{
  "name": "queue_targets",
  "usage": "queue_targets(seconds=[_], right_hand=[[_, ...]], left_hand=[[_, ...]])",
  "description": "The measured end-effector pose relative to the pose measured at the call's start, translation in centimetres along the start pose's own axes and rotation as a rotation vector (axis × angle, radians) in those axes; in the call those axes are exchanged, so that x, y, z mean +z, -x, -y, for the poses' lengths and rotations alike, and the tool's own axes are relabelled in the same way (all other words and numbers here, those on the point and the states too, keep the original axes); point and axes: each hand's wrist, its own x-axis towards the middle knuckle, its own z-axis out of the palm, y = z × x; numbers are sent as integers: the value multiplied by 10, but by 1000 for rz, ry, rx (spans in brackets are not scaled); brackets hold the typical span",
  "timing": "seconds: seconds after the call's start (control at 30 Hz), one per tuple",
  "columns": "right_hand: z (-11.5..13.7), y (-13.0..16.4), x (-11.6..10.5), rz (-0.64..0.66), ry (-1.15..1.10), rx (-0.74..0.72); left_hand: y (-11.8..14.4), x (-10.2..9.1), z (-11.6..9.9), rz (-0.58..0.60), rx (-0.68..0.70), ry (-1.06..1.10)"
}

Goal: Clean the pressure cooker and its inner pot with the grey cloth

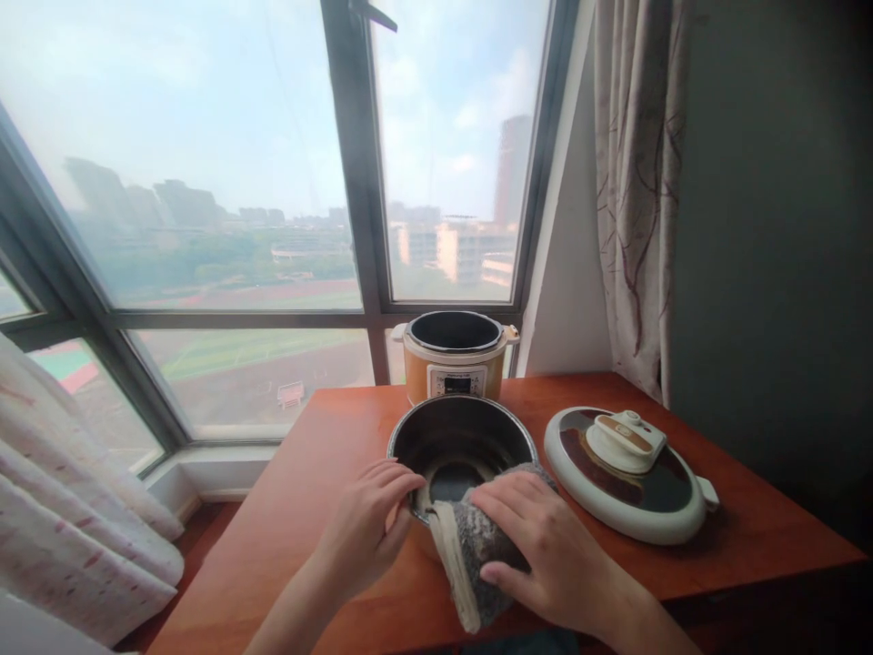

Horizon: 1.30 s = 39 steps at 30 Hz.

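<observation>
A dark inner pot (454,432) with a shiny rim stands near the front of the wooden table. My left hand (368,514) is closed on its near-left rim, fingers over the edge and thumb outside. Draped over the near-right rim is a grey fuzzy cloth (477,546) with a cream edge band. My right hand (538,537) presses on this cloth against the rim, its fingers bent over the edge and the thumb lying on the outside. Part of the pot's near wall is hidden by the cloth and my hands.
Behind the pot stands the cooker body (416,373), with a display panel and side handles. Its round lid (566,455) with a white handle lies at the right on the wooden table (300,482). Windows rise beyond the table, with curtains (637,182) on both sides.
</observation>
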Motion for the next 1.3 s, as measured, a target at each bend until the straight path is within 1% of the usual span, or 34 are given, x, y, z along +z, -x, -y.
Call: queue_targets(seconds=[0.07, 0.13, 0.2, 0.27, 0.37, 0.47, 0.57, 0.63, 0.73, 0.83, 0.9, 1.0, 1.13, 1.23, 1.3], right_hand=[[3, -7, -5, 54, 56, 29], [6, -17, -5, 130, 127, 72], [11, -29, -2, 209, 205, 112], [18, -40, 5, 261, 262, 117], [29, -51, 15, 281, 278, 83], [37, -52, 22, 265, 263, 100], [35, -44, 23, 231, 232, 127], [26, -37, 19, 230, 223, 114], [1, -28, 8, 264, 207, 37], [-23, -19, -4, 256, 159, -36], [-31, -15, -8, 229, 143, -38], [-30, -12, -4, 188, 160, -9], [-21, -10, 9, 103, 187, 26], [-13, -8, 18, 39, 196, 35], [-6, -9, 26, -5, 199, 36]], left_hand=[[4, 7, 6, -46, -22, -25], [7, 17, 7, -72, 0, -44], [9, 27, 6, -116, 20, -53], [11, 36, 4, -173, 18, -35], [14, 45, 3, -254, -8, 12], [13, 49, 4, -341, -22, 45], [8, 50, 7, -383, 33, 31], [5, 48, 11, -381, 81, 8], [1, 42, 19, -364, 102, -6], [-1, 36, 28, -313, 122, 22], [-3, 32, 33, -266, 143, 58], [-5, 28, 38, -238, 155, 79], [0, 25, 40, -239, 178, 6], [9, 25, 33, -235, 167, -61], [16, 29, 23, -230, 163, -88]])
